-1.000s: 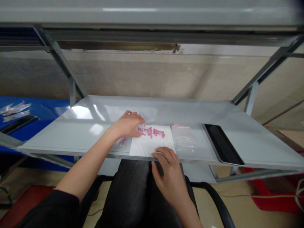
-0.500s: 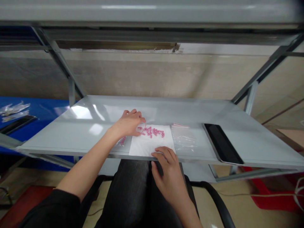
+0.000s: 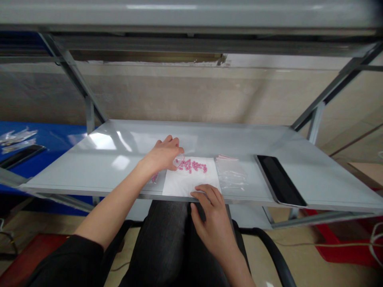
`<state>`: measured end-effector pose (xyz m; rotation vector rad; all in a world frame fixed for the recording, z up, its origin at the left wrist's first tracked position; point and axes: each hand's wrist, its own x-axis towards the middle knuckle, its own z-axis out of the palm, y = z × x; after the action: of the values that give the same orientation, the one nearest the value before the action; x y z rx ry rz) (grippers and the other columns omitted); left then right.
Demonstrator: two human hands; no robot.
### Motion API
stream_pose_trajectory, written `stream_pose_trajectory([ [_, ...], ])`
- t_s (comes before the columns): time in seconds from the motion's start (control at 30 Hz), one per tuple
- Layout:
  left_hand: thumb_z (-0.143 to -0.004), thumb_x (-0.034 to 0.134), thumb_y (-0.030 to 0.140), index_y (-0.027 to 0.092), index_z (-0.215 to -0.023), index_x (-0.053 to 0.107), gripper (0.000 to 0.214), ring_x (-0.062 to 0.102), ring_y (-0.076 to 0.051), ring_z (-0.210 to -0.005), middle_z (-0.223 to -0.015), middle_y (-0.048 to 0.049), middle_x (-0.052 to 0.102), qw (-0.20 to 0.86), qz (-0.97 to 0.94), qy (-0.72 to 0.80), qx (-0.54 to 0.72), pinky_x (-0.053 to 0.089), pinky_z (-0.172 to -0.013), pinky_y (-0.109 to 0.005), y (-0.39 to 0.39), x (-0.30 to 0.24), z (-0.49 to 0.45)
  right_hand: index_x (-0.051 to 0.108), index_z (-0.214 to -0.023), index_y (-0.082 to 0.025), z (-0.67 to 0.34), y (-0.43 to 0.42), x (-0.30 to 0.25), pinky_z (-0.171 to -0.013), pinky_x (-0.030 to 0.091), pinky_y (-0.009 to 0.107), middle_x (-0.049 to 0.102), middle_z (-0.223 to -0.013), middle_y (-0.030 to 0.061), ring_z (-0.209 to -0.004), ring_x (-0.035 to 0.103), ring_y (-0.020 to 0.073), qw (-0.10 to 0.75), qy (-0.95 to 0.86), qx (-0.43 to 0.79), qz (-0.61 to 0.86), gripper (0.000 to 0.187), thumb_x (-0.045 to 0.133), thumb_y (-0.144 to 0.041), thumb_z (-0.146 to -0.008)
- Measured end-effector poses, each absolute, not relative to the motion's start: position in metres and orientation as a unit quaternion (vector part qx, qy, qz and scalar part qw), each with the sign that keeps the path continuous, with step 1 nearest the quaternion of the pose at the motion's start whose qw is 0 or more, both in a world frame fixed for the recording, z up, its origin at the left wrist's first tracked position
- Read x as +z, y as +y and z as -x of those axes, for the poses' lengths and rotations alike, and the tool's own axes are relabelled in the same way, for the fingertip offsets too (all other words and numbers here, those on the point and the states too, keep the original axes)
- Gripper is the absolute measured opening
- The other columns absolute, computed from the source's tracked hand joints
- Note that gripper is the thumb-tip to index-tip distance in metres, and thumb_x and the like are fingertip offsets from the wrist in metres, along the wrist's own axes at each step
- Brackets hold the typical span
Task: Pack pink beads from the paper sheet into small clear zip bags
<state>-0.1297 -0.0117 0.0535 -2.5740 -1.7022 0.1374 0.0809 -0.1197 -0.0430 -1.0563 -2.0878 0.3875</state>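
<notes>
Small pink beads (image 3: 194, 166) lie scattered over the upper half of a white sheet of paper (image 3: 187, 185) at the table's front edge. My left hand (image 3: 167, 153) is closed over the paper's upper left corner, gripping a small clear zip bag (image 3: 179, 160) with a red line along its mouth. Some beads show at or through the bag; whether they are inside I cannot tell. My right hand (image 3: 209, 211) rests at the front edge by the paper's lower right corner, fingers apart and holding nothing. Partly hidden beside my left wrist is another clear bag with pink beads (image 3: 154, 178).
Clear zip bags (image 3: 231, 172) lie flat just right of the paper. Further right is a black tablet or large phone (image 3: 280, 180). A grey shelf (image 3: 191, 16) spans above the table. On a blue surface at left are plastic bags (image 3: 18, 139) and a dark phone (image 3: 22, 156).
My left hand has shifted very slightly, and the bag in it now covers a little more of the beads at the left. My right hand has stayed where it was.
</notes>
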Motion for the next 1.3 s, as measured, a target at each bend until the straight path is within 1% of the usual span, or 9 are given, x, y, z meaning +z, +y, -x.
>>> stream_pose_trajectory([
  [0.17,-0.076,0.079,0.025,0.022,-0.117,0.072,0.042,0.049,-0.037,-0.119,-0.124,-0.0142,0.060,0.036,0.837,-0.544,0.050,0.047,-0.084,-0.043,-0.012,0.055,0.127,0.062,-0.112,-0.018,-0.081,-0.120,-0.043,-0.100,0.046,0.055,0.061,-0.118,0.0132,-0.116,0.052,0.0307,0.380,-0.814,0.149,0.413,0.027,0.054,-0.006,-0.090],
  [0.6,-0.073,0.082,0.021,0.020,-0.116,0.071,0.044,0.051,-0.036,-0.118,-0.126,-0.0146,0.062,0.050,0.839,-0.538,0.068,0.048,-0.083,-0.042,-0.014,0.057,0.121,0.062,-0.112,-0.019,-0.081,-0.119,-0.043,-0.098,0.047,0.055,0.062,-0.117,0.0128,-0.115,0.053,0.0308,0.378,-0.817,0.149,0.408,0.028,0.055,-0.006,-0.089],
  [0.83,-0.072,0.083,0.020,0.020,-0.113,0.072,0.043,0.055,-0.037,-0.115,-0.122,-0.0140,0.066,0.042,0.838,-0.542,0.036,0.048,-0.084,-0.043,-0.017,0.060,0.128,0.062,-0.111,-0.019,-0.081,-0.119,-0.045,-0.098,0.049,0.056,0.062,-0.118,0.0131,-0.115,0.054,0.0310,0.380,-0.816,0.142,0.412,0.028,0.054,-0.006,-0.088],
  [0.97,-0.076,0.082,0.027,0.023,-0.122,0.068,0.048,0.059,-0.035,-0.115,-0.123,-0.0108,0.068,0.042,0.828,-0.558,-0.024,0.045,-0.092,-0.049,-0.027,0.059,0.146,0.063,-0.113,-0.021,-0.079,-0.120,-0.048,-0.100,0.049,0.056,0.062,-0.121,0.0127,-0.117,0.055,0.0317,0.395,-0.809,0.133,0.415,0.029,0.054,-0.007,-0.089],
  [1.07,-0.081,0.077,0.040,0.028,-0.128,0.062,0.051,0.059,-0.030,-0.118,-0.127,-0.0069,0.068,0.039,0.823,-0.556,-0.108,0.041,-0.102,-0.048,-0.051,0.050,0.148,0.059,-0.125,-0.022,-0.077,-0.123,-0.050,-0.104,0.047,0.059,0.060,-0.129,0.0135,-0.124,0.054,0.0325,0.465,-0.760,0.132,0.434,0.035,0.052,-0.011,-0.093],
  [1.1,-0.079,0.079,0.041,0.027,-0.125,0.062,0.051,0.062,-0.029,-0.114,-0.122,-0.0061,0.070,0.018,0.825,-0.532,-0.190,0.040,-0.104,-0.048,-0.062,0.046,0.142,0.056,-0.129,-0.023,-0.076,-0.125,-0.050,-0.104,0.047,0.058,0.059,-0.131,0.0137,-0.126,0.054,0.0321,0.495,-0.736,0.148,0.438,0.037,0.051,-0.013,-0.094],
  [1.17,-0.078,0.080,0.041,0.030,-0.124,0.060,0.051,0.065,-0.028,-0.107,-0.117,-0.0050,0.072,-0.005,0.800,-0.508,-0.320,0.036,-0.108,-0.051,-0.086,0.035,0.123,0.051,-0.137,-0.025,-0.075,-0.129,-0.048,-0.101,0.052,0.054,0.060,-0.133,0.0137,-0.125,0.058,0.0304,0.551,-0.683,0.222,0.424,0.040,0.049,-0.020,-0.097],
  [1.23,-0.074,0.083,0.039,0.032,-0.123,0.058,0.055,0.066,-0.029,-0.104,-0.114,-0.0050,0.073,-0.027,0.780,-0.498,-0.379,0.033,-0.111,-0.055,-0.110,0.022,0.097,0.047,-0.142,-0.025,-0.072,-0.132,-0.044,-0.096,0.058,0.048,0.060,-0.137,0.0139,-0.124,0.061,0.0294,0.584,-0.638,0.321,0.387,0.044,0.049,-0.029,-0.098],
  [1.3,-0.073,0.082,0.029,0.034,-0.127,0.053,0.061,0.068,-0.028,-0.099,-0.110,-0.0035,0.073,-0.052,0.761,-0.497,-0.413,0.033,-0.111,-0.056,-0.129,0.007,0.073,0.050,-0.140,-0.025,-0.070,-0.133,-0.038,-0.090,0.062,0.041,0.064,-0.134,0.0129,-0.117,0.067,0.0281,0.589,-0.602,0.400,0.361,0.046,0.055,-0.034,-0.095],
])
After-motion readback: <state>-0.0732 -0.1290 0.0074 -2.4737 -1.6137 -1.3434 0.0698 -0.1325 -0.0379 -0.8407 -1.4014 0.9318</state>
